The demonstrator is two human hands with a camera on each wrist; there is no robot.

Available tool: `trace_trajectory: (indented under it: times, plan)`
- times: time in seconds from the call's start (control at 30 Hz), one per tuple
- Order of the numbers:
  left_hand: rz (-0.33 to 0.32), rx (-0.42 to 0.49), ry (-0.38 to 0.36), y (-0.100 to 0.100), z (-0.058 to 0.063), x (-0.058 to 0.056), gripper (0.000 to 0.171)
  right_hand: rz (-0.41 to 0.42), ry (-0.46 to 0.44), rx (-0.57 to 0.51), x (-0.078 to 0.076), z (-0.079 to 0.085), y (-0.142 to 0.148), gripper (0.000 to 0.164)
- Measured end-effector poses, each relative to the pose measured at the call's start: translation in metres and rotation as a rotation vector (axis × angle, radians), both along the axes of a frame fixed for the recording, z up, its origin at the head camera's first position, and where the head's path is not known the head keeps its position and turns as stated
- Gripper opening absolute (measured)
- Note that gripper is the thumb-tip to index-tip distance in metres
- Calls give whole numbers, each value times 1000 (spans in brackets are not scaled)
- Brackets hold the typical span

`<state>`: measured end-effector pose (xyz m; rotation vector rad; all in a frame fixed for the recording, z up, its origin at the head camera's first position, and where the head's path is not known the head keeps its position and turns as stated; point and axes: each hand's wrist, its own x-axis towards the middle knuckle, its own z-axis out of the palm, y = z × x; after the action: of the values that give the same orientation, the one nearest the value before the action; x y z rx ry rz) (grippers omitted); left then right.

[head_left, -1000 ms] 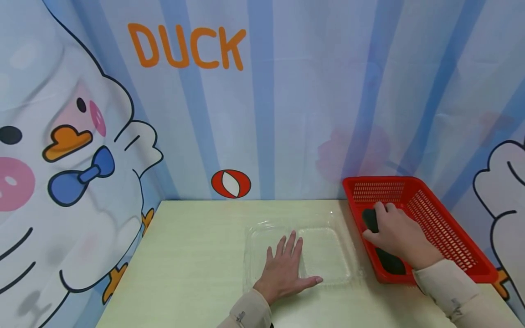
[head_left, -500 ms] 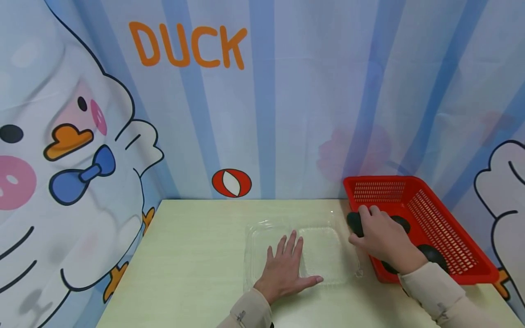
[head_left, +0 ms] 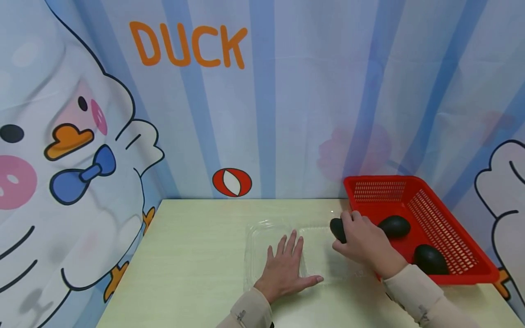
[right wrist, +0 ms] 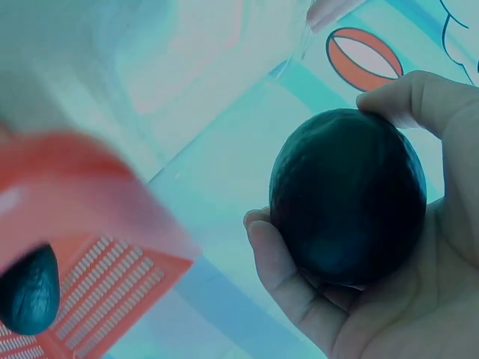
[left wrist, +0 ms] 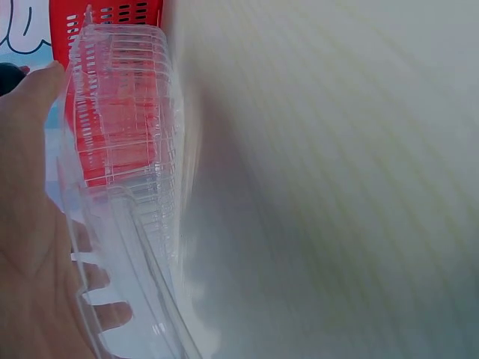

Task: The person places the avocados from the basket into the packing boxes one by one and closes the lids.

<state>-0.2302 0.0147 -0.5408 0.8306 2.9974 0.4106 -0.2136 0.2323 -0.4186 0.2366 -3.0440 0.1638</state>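
Observation:
My right hand (head_left: 365, 241) grips a dark green avocado (head_left: 338, 230) between thumb and fingers, above the right part of a clear plastic clamshell container (head_left: 324, 250). In the right wrist view the avocado (right wrist: 348, 196) is seen end-on, its skin slightly bumpy. My left hand (head_left: 283, 271) rests with straight, spread fingers on the container's left part. The left wrist view has the container's transparent ribbed wall (left wrist: 127, 112) from the side, with the left palm (left wrist: 34, 232) against it. Two more avocados, one at the back (head_left: 393, 226) and one nearer (head_left: 430, 259), lie in the red basket.
The red slotted basket (head_left: 471, 246) stands at the table's right side, close beside the container. Behind the pale wooden table (head_left: 197, 255) hangs a blue striped curtain (head_left: 295, 100) printed with ducks.
My right hand has lifted the avocado out of the basket and carried it left over the container, uncovering the other two avocados. My left hand has stayed in place.

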Motion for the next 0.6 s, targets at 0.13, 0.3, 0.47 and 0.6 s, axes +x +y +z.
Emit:
trace_trajectory:
  times: [0.13, 0.3, 0.47, 0.6]
  plan:
    - [5, -17, 5, 0, 0, 0, 111, 22, 27, -14, 1, -5, -9, 68]
    - [1, -25, 32, -1, -1, 0, 113, 57, 43, -31, 2, -12, -18, 62]
    - [-5, -23, 44, -1, -1, 1, 113, 58, 4, -32, 1, -21, -25, 60]
    - [-1, -27, 33, -1, 0, 1, 113, 64, -1, -23, 1, -29, -30, 58]
